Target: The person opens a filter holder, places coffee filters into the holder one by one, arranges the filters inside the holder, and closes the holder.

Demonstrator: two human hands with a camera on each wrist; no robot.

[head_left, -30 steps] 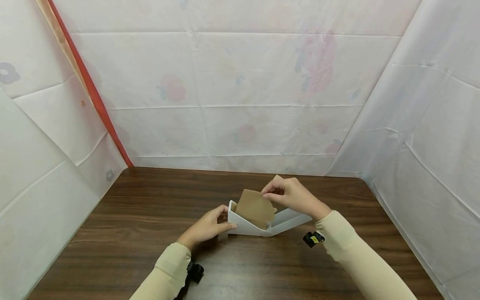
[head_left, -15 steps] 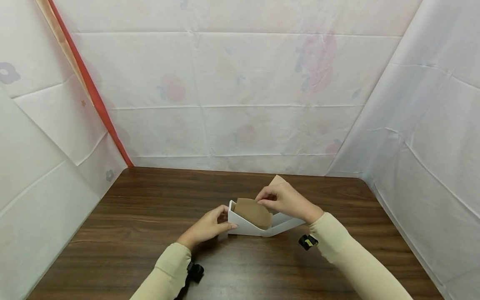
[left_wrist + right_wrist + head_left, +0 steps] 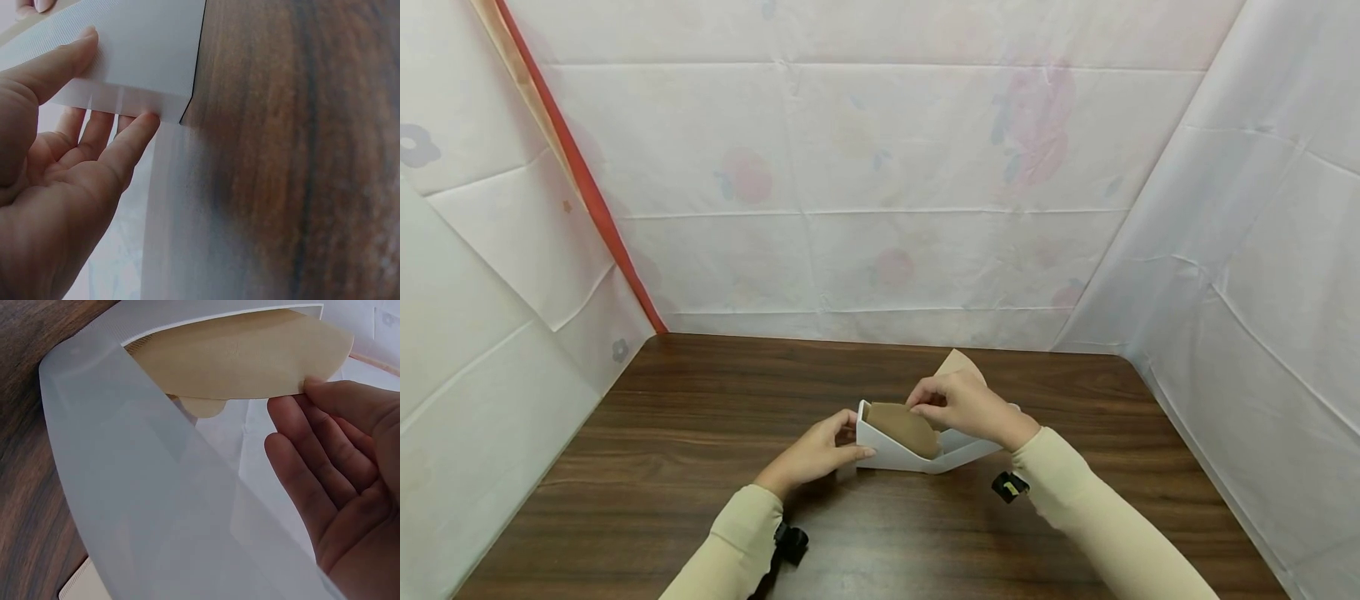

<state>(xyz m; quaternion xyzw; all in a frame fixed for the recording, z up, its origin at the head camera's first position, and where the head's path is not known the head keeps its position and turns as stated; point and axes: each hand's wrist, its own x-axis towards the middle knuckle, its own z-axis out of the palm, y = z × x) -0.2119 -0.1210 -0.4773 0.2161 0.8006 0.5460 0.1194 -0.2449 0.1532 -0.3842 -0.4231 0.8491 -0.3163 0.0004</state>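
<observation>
A white box (image 3: 891, 450) with its hinged lid (image 3: 972, 448) swung open to the right lies on the table. My left hand (image 3: 816, 452) holds the box's left end, thumb on the front wall and fingers at the end face, as the left wrist view also shows. Tan paper coffee filters (image 3: 901, 427) with a crimped edge sit in the box. My right hand (image 3: 966, 407) pinches the upper edge of a filter between thumb and forefinger, the other fingers loosely bent in the right wrist view. How many filters lie inside cannot be told.
Behind my right hand, another tan coffee filter (image 3: 958, 364) shows, partly hidden by the hand. The dark wood table (image 3: 700, 400) runs back to a white patterned cloth (image 3: 865, 250), with more cloth at both sides.
My right hand has moved left and down, lowering the pinched coffee filter deeper into the box. The left hand and box have stayed in place.
</observation>
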